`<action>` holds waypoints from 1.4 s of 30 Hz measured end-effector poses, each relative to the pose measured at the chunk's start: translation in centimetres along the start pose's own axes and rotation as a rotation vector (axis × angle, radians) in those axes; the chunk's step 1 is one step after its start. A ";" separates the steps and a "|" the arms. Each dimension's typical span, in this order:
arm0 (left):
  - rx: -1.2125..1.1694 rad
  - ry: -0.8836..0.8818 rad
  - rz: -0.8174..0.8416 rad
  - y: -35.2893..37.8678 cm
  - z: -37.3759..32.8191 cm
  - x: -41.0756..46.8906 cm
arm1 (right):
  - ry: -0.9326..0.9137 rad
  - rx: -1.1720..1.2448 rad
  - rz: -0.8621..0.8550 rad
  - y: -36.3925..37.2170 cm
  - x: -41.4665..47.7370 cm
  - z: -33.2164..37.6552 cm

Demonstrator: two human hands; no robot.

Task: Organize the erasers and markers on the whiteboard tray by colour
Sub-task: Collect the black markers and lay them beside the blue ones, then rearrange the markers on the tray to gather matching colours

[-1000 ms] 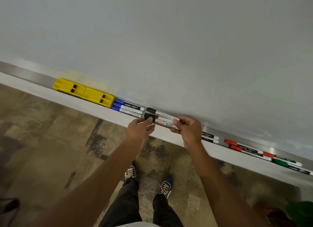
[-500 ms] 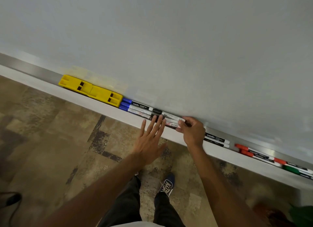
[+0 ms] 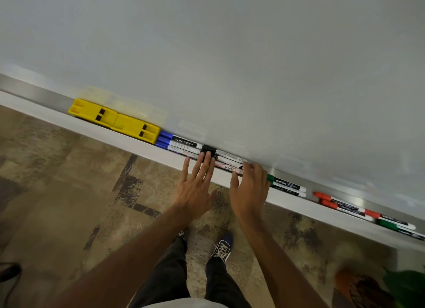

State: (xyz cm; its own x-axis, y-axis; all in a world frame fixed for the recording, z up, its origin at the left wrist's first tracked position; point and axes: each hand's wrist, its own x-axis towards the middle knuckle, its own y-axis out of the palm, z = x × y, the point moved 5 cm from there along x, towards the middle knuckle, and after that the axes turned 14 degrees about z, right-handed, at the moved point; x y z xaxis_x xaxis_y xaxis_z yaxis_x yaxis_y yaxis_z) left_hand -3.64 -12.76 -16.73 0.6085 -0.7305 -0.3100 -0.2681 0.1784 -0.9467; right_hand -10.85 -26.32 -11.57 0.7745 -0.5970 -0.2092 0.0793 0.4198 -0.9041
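A: Head view, start with the hands.

B: The left hand [image 3: 195,190] is flat and spread wide, holding nothing. Its longest fingertips [image 3: 208,155] touch the black caps of the black markers [image 3: 226,160] on the whiteboard tray [image 3: 128,144]. The right hand [image 3: 249,190] sits just at its three o'clock side, fingers loosely extended, thumb apart. Its fingertips rest against the other end of the same markers, and nothing is gripped in it.

A: And the row itself?

B: The tray runs from about nine o'clock down toward four o'clock. At the far nine o'clock end lie two yellow erasers [image 3: 115,120], end to end and touching. Just beside them toward the centre are the blue markers [image 3: 179,144], side by side, and their white ends meet the black caps.

A: Past the right hand?

B: Toward four o'clock, two green-capped markers [image 3: 286,186] lie together; their caps are partly hidden by the hand. A gap follows, then two red markers [image 3: 340,205]. Next comes another red-capped marker [image 3: 388,218], with a green marker [image 3: 397,226] alongside it at the frame edge.

A: Anything below the tray?

B: Patterned floor [image 3: 69,192], dark trousers and two laced shoes [image 3: 220,248] at six o'clock. At five o'clock there is something green and blurred that I cannot identify.
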 end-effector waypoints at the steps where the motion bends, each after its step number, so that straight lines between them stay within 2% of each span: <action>1: -0.010 0.002 -0.019 -0.1 -0.1 0.1 | -0.026 -0.061 -0.005 0.2 -0.4 -0.2; 8: 0.033 0.152 -0.008 0.4 -1.9 1.6 | -0.197 -0.308 0.194 3.1 -1.5 -1.1; 13: 0.061 0.172 0.003 0.7 -1.3 1.6 | -0.228 -0.353 0.234 3.6 -1.5 -1.9; 19: 0.096 0.144 -0.006 0.0 -1.4 1.6 | -0.181 -0.208 0.133 1.3 -2.0 -3.8; 25: 0.114 0.072 -0.010 -0.8 -2.0 1.1 | -0.023 -0.102 0.003 -3.2 -2.0 -9.6; 28: 0.087 0.072 -0.022 -1.0 -3.1 1.0 | -0.051 -0.076 -0.071 -5.2 -1.6 -11.8; 33: 0.071 0.092 -0.010 -0.7 -5.5 1.1 | -0.083 -0.181 0.171 -5.4 -0.2 -13.7; 39: 0.022 0.112 0.019 -1.1 -8.5 0.6 | -0.133 -0.285 0.271 -5.8 1.0 -13.8; 42: -0.105 0.084 0.019 -1.8 -9.7 0.0 | -0.160 -0.254 0.327 -5.8 1.5 -13.8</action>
State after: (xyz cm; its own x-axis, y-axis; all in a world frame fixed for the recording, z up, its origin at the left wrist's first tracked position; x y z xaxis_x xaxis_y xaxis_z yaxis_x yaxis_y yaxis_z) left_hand -10.41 -19.41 -14.18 0.5391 -0.7813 -0.3147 -0.3583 0.1255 -0.9251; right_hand -18.79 -39.08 -11.76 0.8221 -0.3388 -0.4576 -0.3278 0.3755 -0.8669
